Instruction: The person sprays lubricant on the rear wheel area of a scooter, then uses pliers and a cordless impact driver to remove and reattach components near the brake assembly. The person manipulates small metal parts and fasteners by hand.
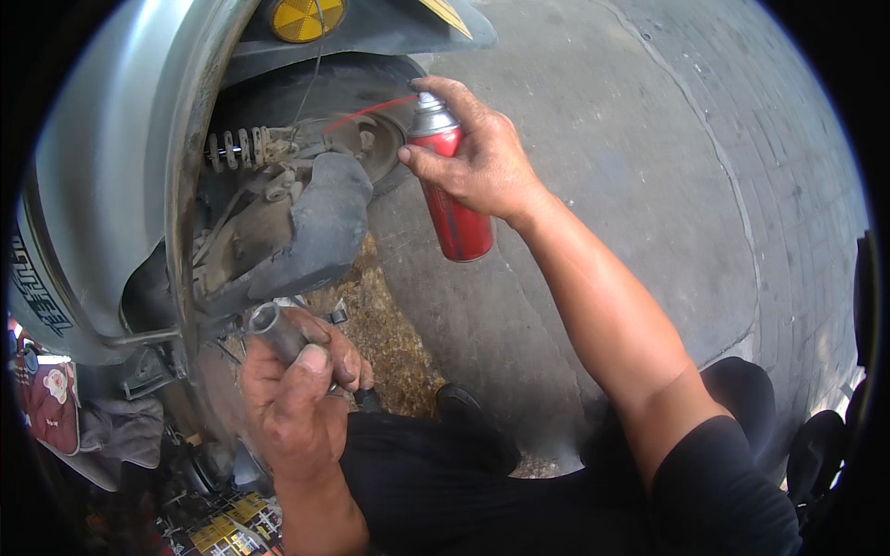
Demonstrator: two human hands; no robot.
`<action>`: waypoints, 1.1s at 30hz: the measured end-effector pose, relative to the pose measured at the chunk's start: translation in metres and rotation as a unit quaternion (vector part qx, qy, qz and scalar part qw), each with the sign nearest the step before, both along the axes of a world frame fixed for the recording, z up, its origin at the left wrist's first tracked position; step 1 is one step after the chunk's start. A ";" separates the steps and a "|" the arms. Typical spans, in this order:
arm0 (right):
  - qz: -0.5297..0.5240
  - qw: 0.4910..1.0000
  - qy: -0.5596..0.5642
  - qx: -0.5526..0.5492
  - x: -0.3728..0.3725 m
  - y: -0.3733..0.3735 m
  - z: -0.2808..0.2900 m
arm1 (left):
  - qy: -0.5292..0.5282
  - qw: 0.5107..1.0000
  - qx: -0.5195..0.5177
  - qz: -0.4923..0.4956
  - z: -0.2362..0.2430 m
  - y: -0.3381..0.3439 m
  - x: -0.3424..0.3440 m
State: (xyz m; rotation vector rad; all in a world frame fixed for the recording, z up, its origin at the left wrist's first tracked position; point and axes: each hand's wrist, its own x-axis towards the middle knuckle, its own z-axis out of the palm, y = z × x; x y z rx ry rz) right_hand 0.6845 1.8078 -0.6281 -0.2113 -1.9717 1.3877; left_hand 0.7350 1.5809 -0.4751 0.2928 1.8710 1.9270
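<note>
My right hand [487, 162] is wrapped round a red spray can [459, 222], its index finger on the white nozzle at the top. From the nozzle a thin red straw [375, 109] reaches left toward the dusty wheel hub [378, 148] of a scooter. Lower down, my left hand [301, 398] grips a grey metal socket [276, 326], a hollow cylinder whose round open end faces up. The thumb presses along its side, and its lower part is hidden by the fingers. Just above that hand is the scooter's grimy engine casing [329, 213].
A coil-spring shock absorber [241, 148] sits beside the hub, under the silver body panel [120, 139] and a yellow round reflector [308, 18]. An oily brown stain [385, 324] marks the concrete. At lower left lie a grey cloth [125, 431] and a dark red bag [54, 408].
</note>
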 end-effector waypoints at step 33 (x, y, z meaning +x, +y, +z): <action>-0.019 0.997 -0.072 0.038 -0.029 -0.008 -0.001 | 0.034 0.998 -0.042 0.037 0.003 -0.008 0.007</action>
